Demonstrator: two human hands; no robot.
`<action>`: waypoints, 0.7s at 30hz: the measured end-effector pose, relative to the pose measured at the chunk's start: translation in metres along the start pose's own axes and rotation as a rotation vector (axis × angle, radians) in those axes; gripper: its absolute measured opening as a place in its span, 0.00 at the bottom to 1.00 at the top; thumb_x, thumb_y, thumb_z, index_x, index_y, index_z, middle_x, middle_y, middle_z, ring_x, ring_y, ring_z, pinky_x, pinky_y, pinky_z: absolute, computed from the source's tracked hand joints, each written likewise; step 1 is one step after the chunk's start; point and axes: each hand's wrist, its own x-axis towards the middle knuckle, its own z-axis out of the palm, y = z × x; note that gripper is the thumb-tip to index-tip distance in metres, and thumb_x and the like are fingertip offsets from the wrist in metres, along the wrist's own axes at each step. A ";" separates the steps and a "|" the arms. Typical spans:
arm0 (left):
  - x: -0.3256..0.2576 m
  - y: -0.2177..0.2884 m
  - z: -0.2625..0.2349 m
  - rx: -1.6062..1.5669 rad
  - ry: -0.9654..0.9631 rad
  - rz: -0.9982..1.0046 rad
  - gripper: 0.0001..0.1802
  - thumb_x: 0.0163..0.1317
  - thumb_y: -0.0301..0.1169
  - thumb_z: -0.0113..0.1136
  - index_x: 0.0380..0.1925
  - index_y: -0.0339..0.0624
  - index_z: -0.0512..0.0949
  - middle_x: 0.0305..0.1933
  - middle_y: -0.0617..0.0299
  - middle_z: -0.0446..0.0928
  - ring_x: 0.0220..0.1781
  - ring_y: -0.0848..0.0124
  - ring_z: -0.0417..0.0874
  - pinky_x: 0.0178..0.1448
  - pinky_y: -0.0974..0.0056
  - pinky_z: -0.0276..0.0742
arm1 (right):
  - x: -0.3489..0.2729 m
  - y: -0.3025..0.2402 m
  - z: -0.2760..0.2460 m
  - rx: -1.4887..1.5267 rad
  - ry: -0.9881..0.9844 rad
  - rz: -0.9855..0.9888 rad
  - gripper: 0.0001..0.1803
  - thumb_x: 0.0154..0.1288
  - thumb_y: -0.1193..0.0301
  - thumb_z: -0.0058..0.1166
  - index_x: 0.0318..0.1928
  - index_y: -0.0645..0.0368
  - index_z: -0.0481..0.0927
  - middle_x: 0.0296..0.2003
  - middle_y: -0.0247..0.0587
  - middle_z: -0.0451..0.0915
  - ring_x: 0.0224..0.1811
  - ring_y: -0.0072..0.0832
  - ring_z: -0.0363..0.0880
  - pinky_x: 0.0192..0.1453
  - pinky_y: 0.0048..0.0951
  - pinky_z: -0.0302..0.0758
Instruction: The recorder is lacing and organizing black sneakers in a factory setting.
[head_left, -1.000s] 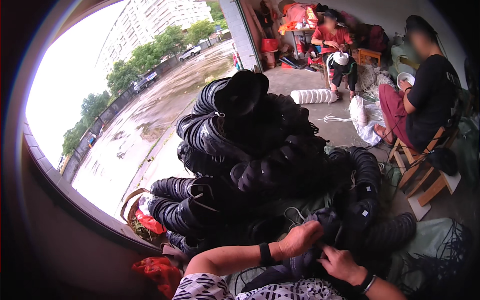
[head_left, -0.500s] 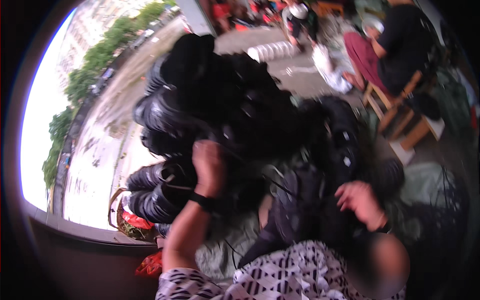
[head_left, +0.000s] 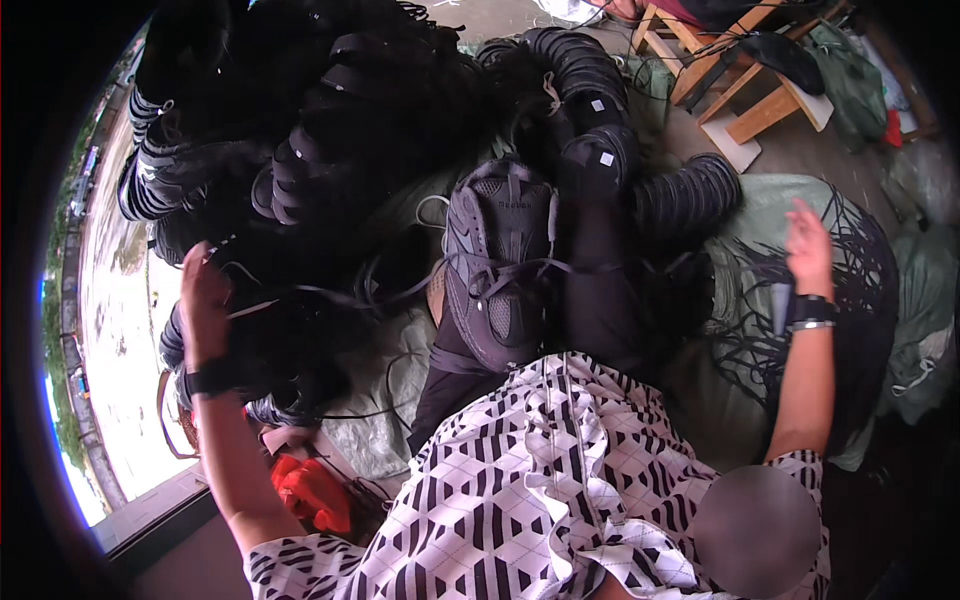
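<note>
Across my lap lies a dark grey shoe upper (head_left: 508, 235) with mesh panels, its toe toward me. A dark shoelace (head_left: 345, 298) crosses its front and stretches out to both sides. Raised at the far left, my left hand (head_left: 205, 305) is closed on one end of the shoelace. Out at the right, my right hand (head_left: 808, 245) is lifted with its fingers pinched together where the other end leads; the lace is hard to follow against the dark cloth. Both hands are well apart from the upper.
Tall stacks of nested black shoe uppers (head_left: 370, 110) rise at the left and ahead. A bundle of loose dark laces (head_left: 850, 270) lies on a green sack (head_left: 770, 200) at the right. A wooden stool (head_left: 750, 100) stands far right; a red bag (head_left: 312, 492) sits at lower left.
My hands have swung wide apart, the left to the left and the right up to the right. The view has tilted downward, so the upper and its stretched lace now show clearly.
</note>
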 end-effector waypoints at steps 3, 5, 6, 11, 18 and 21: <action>-0.041 0.101 0.136 -0.229 -0.200 -0.243 0.10 0.59 0.27 0.48 0.40 0.47 0.75 0.30 0.68 0.74 0.23 0.80 0.72 0.29 0.76 0.67 | -0.070 0.029 0.106 -0.412 -0.542 -0.105 0.10 0.63 0.69 0.47 0.41 0.59 0.77 0.27 0.38 0.81 0.11 0.09 0.55 0.13 0.13 0.47; -0.072 0.107 0.176 -0.169 -0.436 0.072 0.15 0.47 0.18 0.52 0.35 0.45 0.78 0.32 0.63 0.73 0.31 0.74 0.74 0.33 0.71 0.71 | -0.116 0.041 0.162 -0.502 -0.701 -0.066 0.08 0.66 0.70 0.47 0.39 0.61 0.76 0.28 0.38 0.81 0.12 0.10 0.62 0.14 0.14 0.56; -0.083 0.112 0.194 0.093 -0.517 0.379 0.17 0.43 0.15 0.53 0.34 0.44 0.79 0.33 0.61 0.73 0.33 0.71 0.74 0.34 0.69 0.73 | -0.134 0.049 0.179 -0.552 -0.752 -0.110 0.08 0.67 0.71 0.47 0.38 0.62 0.76 0.29 0.37 0.82 0.13 0.12 0.65 0.15 0.15 0.60; -0.093 0.126 0.229 0.531 -0.409 0.724 0.15 0.40 0.18 0.60 0.31 0.46 0.80 0.32 0.65 0.71 0.33 0.66 0.73 0.35 0.64 0.75 | -0.163 0.069 0.217 -0.719 -0.934 -0.284 0.10 0.70 0.72 0.45 0.41 0.66 0.76 0.34 0.39 0.80 0.18 0.18 0.74 0.24 0.19 0.71; -0.075 0.121 0.239 0.430 -0.276 0.780 0.12 0.42 0.22 0.64 0.29 0.47 0.77 0.33 0.66 0.73 0.34 0.67 0.76 0.31 0.65 0.76 | -0.163 0.075 0.234 -0.788 -1.010 -0.141 0.11 0.70 0.68 0.40 0.36 0.64 0.71 0.26 0.41 0.79 0.13 0.23 0.72 0.20 0.24 0.70; -0.074 0.110 0.261 0.207 -0.204 0.734 0.12 0.44 0.19 0.63 0.30 0.44 0.76 0.31 0.62 0.75 0.30 0.65 0.78 0.29 0.65 0.76 | -0.157 0.085 0.234 -0.749 -0.977 -0.091 0.11 0.70 0.67 0.43 0.35 0.62 0.72 0.22 0.37 0.77 0.11 0.15 0.65 0.14 0.17 0.61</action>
